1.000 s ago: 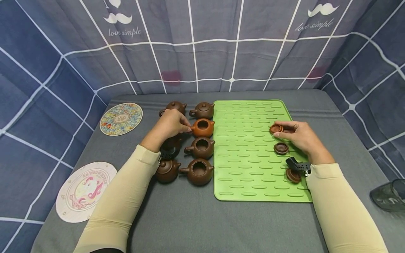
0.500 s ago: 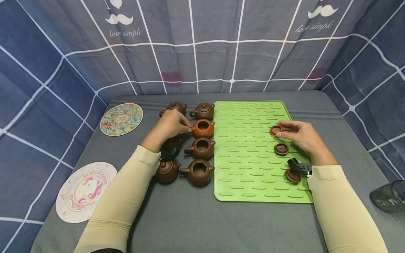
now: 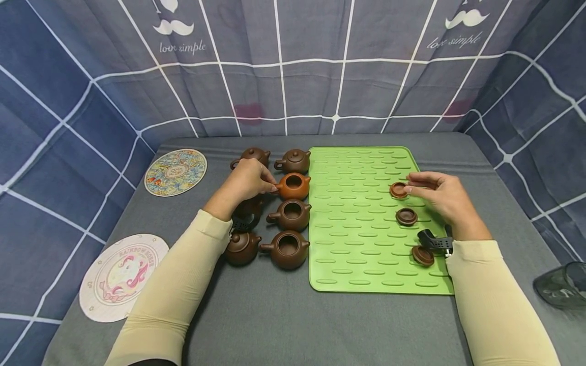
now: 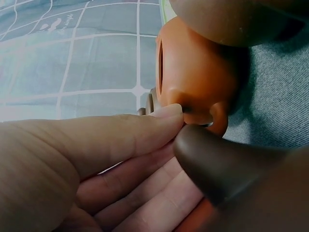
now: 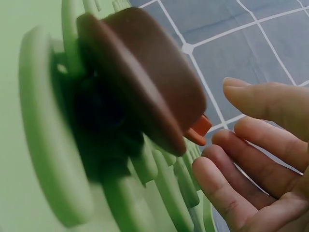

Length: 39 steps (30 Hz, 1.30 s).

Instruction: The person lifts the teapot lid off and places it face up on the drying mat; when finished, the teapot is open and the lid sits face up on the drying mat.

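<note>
My left hand (image 3: 249, 178) pinches the handle of an orange teapot (image 3: 297, 193) between thumb and fingers. That teapot stands lidless beside the green mat; the left wrist view shows its round body (image 4: 207, 67) and the thumb against the handle. Over the mat's right side is my right hand (image 3: 446, 203), its fingers loosely extended. An orange lid (image 3: 398, 190) lies upside down just left of its fingertips. Nothing shows between the fingers in the right wrist view, where a brown lid (image 5: 169, 63) partly hides the orange one. Contact between fingertips and orange lid cannot be told.
Two lidless brown teapots (image 3: 293, 216) stand nearer than the orange one; several lidded teapots (image 3: 293, 161) stand around. Brown lids (image 3: 406, 217) lie on the green mat (image 3: 357, 254). Two round coasters (image 3: 176, 173) are at left, a dark glass (image 3: 560, 284) at right.
My right hand has let go of the orange lid, which now lies on the mat, and has drawn slightly right. The left hand keeps its hold on the orange teapot's handle.
</note>
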### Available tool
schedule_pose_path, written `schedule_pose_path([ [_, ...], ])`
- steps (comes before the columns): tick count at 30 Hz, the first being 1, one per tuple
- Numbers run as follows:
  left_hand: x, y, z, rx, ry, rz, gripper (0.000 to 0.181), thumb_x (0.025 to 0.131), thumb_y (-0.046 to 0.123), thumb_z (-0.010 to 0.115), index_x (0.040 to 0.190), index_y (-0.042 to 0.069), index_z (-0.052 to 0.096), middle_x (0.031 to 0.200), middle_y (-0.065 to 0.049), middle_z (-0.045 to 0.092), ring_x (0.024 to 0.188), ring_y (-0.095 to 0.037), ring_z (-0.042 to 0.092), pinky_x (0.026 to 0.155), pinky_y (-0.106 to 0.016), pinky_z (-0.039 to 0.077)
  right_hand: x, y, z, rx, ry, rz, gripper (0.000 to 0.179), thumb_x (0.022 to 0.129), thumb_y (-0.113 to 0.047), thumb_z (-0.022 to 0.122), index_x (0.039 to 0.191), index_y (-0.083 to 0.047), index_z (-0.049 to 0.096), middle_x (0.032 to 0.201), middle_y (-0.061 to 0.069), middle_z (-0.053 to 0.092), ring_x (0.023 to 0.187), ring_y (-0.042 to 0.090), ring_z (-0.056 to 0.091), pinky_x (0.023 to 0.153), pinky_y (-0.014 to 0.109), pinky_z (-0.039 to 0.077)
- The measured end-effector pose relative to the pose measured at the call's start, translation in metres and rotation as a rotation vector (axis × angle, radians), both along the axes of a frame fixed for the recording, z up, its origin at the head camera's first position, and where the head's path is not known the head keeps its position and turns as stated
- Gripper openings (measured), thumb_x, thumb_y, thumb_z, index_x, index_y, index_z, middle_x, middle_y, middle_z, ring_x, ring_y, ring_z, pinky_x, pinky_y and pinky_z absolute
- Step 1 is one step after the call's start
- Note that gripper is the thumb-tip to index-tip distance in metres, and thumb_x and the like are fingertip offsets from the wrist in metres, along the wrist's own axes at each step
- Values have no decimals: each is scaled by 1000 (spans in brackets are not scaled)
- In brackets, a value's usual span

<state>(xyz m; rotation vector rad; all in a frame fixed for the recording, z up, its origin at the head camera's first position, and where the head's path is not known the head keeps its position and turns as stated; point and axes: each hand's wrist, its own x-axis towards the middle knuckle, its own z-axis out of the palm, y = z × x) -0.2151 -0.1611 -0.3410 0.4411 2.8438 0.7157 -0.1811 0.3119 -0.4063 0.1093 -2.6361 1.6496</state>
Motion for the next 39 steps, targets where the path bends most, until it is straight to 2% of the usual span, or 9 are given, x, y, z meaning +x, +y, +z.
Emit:
schedule_pose_path([
  [11,0,2,2,-16,9,-15,8,92,18,86,95,11,86,74,2,73,72,-16,68,66,-35,53,0,-3,8,-33,39,-14,45,95,-12,83,133,7,68,109,-9,77,95,1,68,78,15,50],
  [14,0,3,2,-7,11,-17,9,93,20,85,95,11,86,75,2,74,72,-17,68,67,-36,53,2,-6,15,-32,36,-4,45,95,-13,83,133,7,68,107,-11,76,94,3,68,77,16,51],
  [18,2,5,5,5,27,-35,13,96,25,82,95,12,86,79,1,75,74,-19,65,68,-38,52,6,-15,31,34,64,34,46,95,-18,84,133,2,70,112,-13,74,96,3,69,79,16,51],
  [25,3,12,28,27,94,-44,19,97,28,80,99,9,85,89,-3,76,80,-24,65,75,-43,52,12,-47,67,95,105,190,44,93,-14,84,134,-4,71,123,12,72,94,10,73,80,22,56],
  [30,-10,16,40,46,140,-2,22,96,26,82,104,6,83,98,-8,76,89,-27,67,82,-45,54,10,-74,85,141,154,297,44,92,-11,85,133,-6,72,131,13,68,107,18,69,61,30,58],
  [31,-14,16,40,56,140,12,22,95,26,82,105,6,83,99,-8,76,91,-27,67,84,-45,54,8,-80,87,149,171,318,43,92,-10,85,133,-6,73,132,13,68,109,21,69,62,30,58],
  [34,-27,15,36,95,113,48,25,94,25,84,110,6,82,104,-9,76,98,-28,67,88,-46,53,-2,-102,90,175,232,398,41,92,-9,85,131,-4,73,131,12,69,112,29,68,78,35,59],
  [37,-40,13,28,127,62,102,28,93,25,84,113,6,82,108,-9,76,106,-30,65,94,-46,51,-15,-125,88,198,243,474,42,92,-12,85,131,-2,73,131,11,70,113,30,68,100,42,51],
  [39,-48,13,23,127,41,127,30,92,24,86,115,5,81,111,-9,76,110,-31,64,97,-47,50,-25,-140,84,220,231,515,42,93,-15,85,131,-2,73,131,11,70,114,30,67,101,48,51],
])
